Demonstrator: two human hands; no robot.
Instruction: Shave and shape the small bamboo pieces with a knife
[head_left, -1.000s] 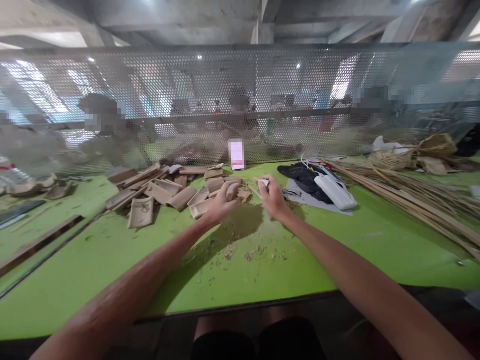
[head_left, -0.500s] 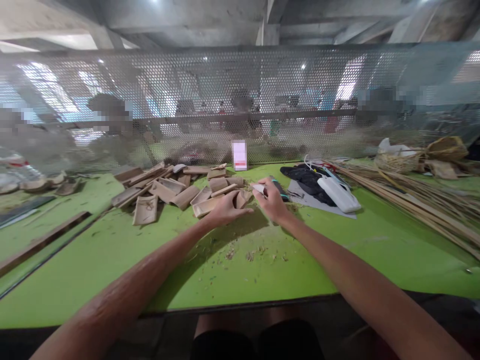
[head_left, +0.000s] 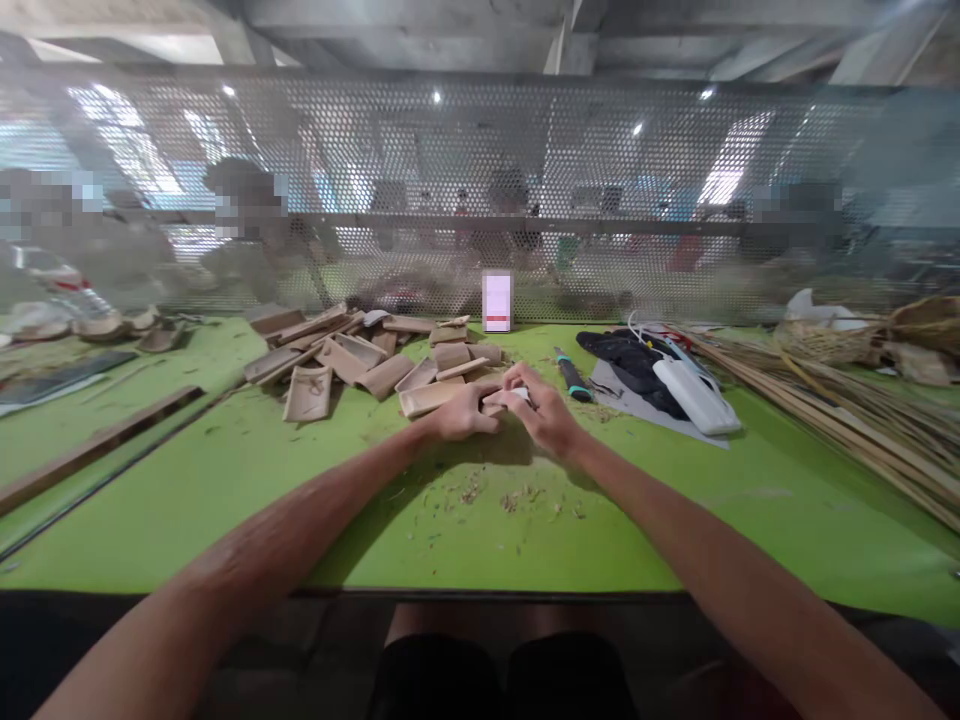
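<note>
My left hand [head_left: 459, 413] is closed around a short curved piece of bamboo [head_left: 491, 409], low over the table; the fingers hide most of it. Pinched in my right hand [head_left: 553, 418] is a small whitish folded piece [head_left: 519, 394], its material unclear, up against the bamboo. Just beyond my left hand lies a pile of cut bamboo pieces [head_left: 386, 377]. To the right of my right hand rests a dark utility knife [head_left: 573, 377] with teal edges.
Bamboo shavings [head_left: 514, 500] dot the green table [head_left: 360, 530]. At right are black cloth [head_left: 626, 365], a white plastic object [head_left: 697, 396] and long bamboo strips [head_left: 817, 415]. A phone-like screen [head_left: 496, 303] stands before the perforated metal screen [head_left: 420, 150]; people sit behind it.
My right hand has come in to my left, bringing the whitish piece onto the bamboo. The knife, partly covered before, now shows fully. The whole view has shifted slightly.
</note>
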